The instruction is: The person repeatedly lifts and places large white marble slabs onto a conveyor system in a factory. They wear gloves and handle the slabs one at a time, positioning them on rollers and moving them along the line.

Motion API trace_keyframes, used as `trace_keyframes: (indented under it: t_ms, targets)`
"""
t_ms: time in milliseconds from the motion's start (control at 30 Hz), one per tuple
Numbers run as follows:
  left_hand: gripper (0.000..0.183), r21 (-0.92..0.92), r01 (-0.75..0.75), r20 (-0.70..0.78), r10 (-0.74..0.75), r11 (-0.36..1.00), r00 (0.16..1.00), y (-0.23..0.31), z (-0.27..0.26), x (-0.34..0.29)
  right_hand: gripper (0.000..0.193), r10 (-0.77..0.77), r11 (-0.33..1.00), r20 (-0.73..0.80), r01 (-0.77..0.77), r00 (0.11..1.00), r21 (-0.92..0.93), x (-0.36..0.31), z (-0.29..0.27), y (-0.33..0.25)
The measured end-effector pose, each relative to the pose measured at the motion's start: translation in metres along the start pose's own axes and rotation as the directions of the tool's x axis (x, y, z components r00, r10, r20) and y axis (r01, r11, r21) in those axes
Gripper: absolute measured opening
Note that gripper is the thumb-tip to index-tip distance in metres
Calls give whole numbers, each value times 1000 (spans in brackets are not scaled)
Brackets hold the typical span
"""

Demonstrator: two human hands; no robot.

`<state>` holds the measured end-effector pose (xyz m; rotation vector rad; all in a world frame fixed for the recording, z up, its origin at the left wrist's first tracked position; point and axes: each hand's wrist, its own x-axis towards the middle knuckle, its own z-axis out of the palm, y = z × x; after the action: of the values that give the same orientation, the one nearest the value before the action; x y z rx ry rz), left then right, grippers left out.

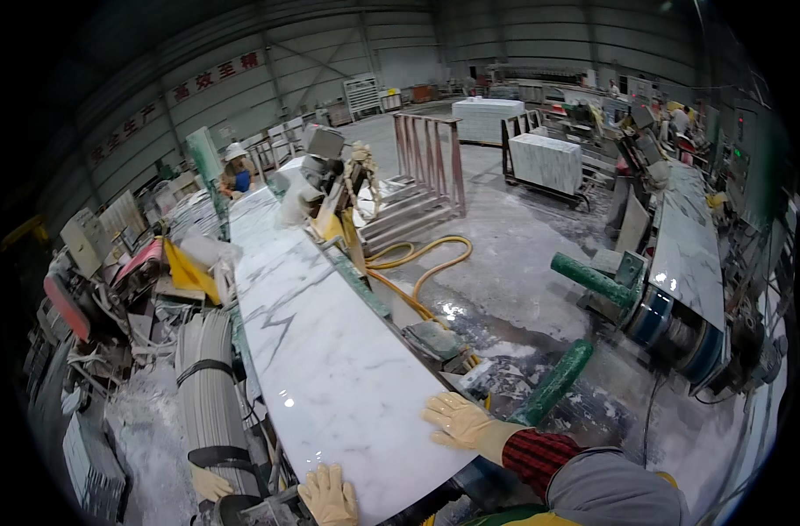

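A long white marble slab (347, 377) with grey veins lies on a narrow machine bed and runs away from me. My right hand (460, 421), in a cream work glove, rests on the slab's near right edge with its fingers spread. At the near left edge is my left hand (328, 496), gloved alike, fingers stretched out and apart. Neither hand grips anything. Another cream glove (209, 482) shows further left, beside a bundle of grey strips (211, 394); whether a hand is in it, I cannot tell.
Green rollers (553, 381) stick out to the right, and a yellow hose (435, 254) loops over the wet floor. A second machine (689, 245) carries another slab. A rusty rack (428, 158) and stone blocks (547, 162) stand beyond. A person (238, 171) is at the slab's far end.
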<state>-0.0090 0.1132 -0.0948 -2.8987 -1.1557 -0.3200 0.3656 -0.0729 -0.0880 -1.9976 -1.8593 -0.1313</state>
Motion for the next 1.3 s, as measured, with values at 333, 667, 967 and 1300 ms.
trace_keyframes:
  t_ms: [333,667,967,1300]
  targets:
    - [62,-7,42,57,-42,999,997,-8,20,35,56,109,994,-71,-109,992,0,30,13,3]
    - [54,94,-54,-92,63,994,994,2,3,43,47,118,992,-122,-112,986,59,44,0,2]
    - [53,1,-11,-52,11,1000,999,6,-13,38,44,71,995,-163,-59,984,77,49,2,-1]
    - [55,20,5,-42,-4,1000,999,6,-9,29,46,90,994,-99,-82,991,78,42,8,3]
